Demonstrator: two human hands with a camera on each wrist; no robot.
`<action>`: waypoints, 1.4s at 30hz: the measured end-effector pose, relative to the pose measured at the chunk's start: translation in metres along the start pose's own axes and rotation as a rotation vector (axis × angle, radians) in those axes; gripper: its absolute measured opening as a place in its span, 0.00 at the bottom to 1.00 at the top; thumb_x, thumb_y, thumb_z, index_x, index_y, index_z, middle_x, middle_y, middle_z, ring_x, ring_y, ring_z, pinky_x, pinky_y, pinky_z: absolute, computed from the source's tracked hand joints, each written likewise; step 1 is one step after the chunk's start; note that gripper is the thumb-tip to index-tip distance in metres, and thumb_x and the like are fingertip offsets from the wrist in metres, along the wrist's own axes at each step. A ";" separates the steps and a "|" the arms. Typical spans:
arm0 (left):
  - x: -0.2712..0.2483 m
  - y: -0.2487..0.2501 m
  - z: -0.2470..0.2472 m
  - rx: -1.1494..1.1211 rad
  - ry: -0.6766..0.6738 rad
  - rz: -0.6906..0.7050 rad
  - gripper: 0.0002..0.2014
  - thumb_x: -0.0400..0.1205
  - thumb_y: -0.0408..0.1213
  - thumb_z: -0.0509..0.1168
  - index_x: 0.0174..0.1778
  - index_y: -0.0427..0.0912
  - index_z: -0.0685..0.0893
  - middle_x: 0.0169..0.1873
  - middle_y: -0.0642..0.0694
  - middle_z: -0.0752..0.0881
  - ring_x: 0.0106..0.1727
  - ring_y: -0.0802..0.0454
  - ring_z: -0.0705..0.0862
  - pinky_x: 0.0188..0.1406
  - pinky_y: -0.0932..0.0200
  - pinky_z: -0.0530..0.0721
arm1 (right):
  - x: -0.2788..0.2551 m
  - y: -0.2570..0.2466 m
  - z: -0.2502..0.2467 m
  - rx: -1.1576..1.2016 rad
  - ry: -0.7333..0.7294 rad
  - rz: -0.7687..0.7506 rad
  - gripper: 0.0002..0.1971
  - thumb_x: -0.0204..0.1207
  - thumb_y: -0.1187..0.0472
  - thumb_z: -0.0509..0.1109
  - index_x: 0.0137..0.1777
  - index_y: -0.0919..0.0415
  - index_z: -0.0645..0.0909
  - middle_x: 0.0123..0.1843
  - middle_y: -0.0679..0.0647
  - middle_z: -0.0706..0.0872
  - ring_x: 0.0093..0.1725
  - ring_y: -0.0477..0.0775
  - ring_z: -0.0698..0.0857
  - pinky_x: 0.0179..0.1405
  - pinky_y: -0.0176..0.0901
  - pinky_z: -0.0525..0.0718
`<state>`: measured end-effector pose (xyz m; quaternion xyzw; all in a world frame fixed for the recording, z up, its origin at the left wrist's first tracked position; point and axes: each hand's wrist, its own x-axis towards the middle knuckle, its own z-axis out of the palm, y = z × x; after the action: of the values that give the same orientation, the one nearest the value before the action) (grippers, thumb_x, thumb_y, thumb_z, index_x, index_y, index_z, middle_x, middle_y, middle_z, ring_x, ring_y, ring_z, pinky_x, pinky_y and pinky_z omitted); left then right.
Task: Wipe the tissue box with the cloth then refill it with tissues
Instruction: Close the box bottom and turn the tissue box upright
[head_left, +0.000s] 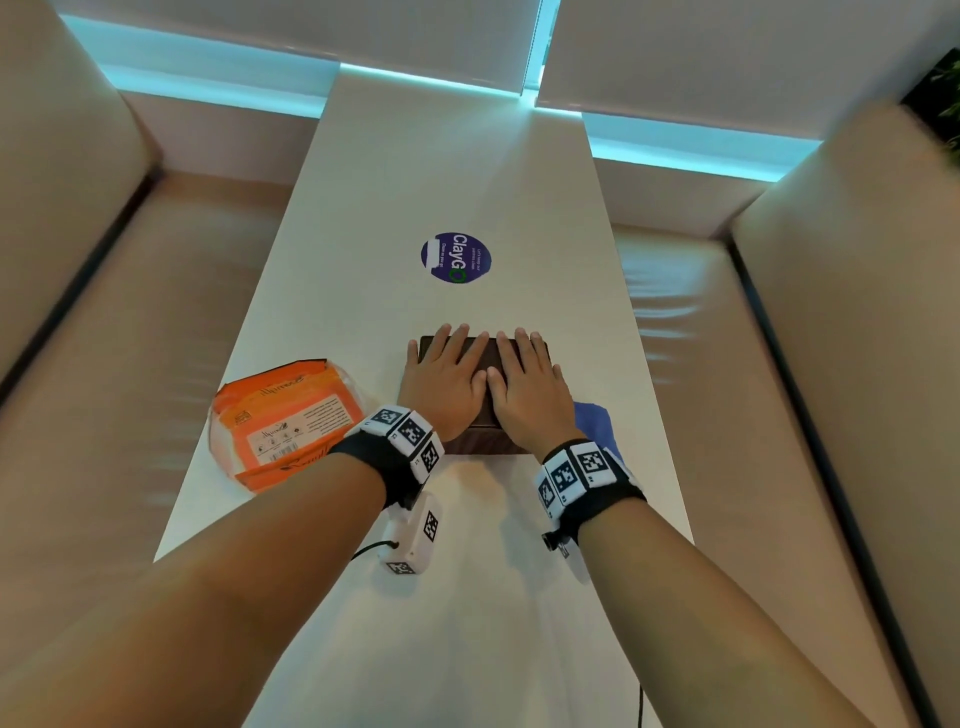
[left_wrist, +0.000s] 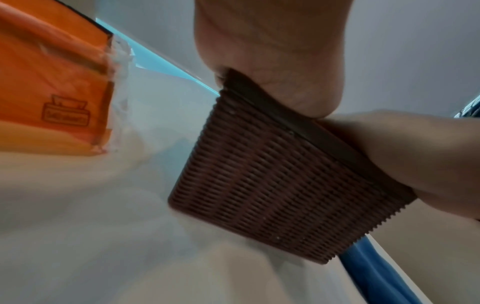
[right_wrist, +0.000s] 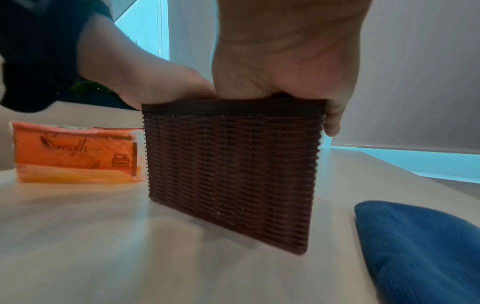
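Note:
A dark brown woven tissue box (head_left: 488, 439) (left_wrist: 272, 185) (right_wrist: 231, 170) stands on the white table (head_left: 405, 171). Both hands lie flat on its lid, side by side, fingers straight and pointing away from me. My left hand (head_left: 447, 376) (left_wrist: 272, 51) covers the left half of the lid, my right hand (head_left: 527, 382) (right_wrist: 288, 53) the right half. An orange pack of tissues (head_left: 288, 421) (left_wrist: 52, 86) (right_wrist: 75, 152) lies left of the box. The blue cloth (head_left: 597, 423) (right_wrist: 420, 246) (left_wrist: 371, 273) lies on the table right of the box, partly hidden by my right wrist.
A round purple sticker (head_left: 456, 257) is on the table beyond the box. Beige padded benches (head_left: 156, 312) run along both long sides of the table. Window blinds (head_left: 415, 36) hang at the far end.

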<state>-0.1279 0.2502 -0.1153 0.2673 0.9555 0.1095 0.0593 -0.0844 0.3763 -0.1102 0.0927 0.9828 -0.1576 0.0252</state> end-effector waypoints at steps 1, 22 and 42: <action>0.000 -0.001 0.000 -0.014 0.013 0.005 0.27 0.87 0.48 0.43 0.83 0.47 0.57 0.83 0.44 0.61 0.84 0.44 0.56 0.79 0.36 0.56 | 0.000 0.000 0.000 0.009 0.002 0.002 0.27 0.85 0.50 0.49 0.83 0.53 0.52 0.86 0.54 0.53 0.86 0.55 0.48 0.82 0.60 0.56; 0.001 -0.003 -0.006 -0.647 0.076 -0.653 0.28 0.88 0.52 0.48 0.65 0.28 0.74 0.62 0.29 0.81 0.61 0.32 0.80 0.55 0.47 0.76 | -0.002 -0.007 -0.002 0.185 0.118 0.219 0.35 0.82 0.45 0.56 0.82 0.65 0.52 0.84 0.58 0.57 0.77 0.61 0.70 0.72 0.53 0.74; 0.004 0.001 -0.008 -0.656 0.003 -0.796 0.33 0.88 0.53 0.43 0.59 0.25 0.81 0.61 0.28 0.83 0.62 0.33 0.82 0.58 0.48 0.77 | -0.002 -0.012 -0.019 0.355 0.021 0.445 0.30 0.85 0.49 0.49 0.82 0.63 0.51 0.77 0.66 0.70 0.71 0.69 0.76 0.66 0.56 0.75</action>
<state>-0.1321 0.2512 -0.1071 -0.1499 0.8986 0.3731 0.1757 -0.0852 0.3705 -0.0886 0.3107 0.8956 -0.3167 0.0323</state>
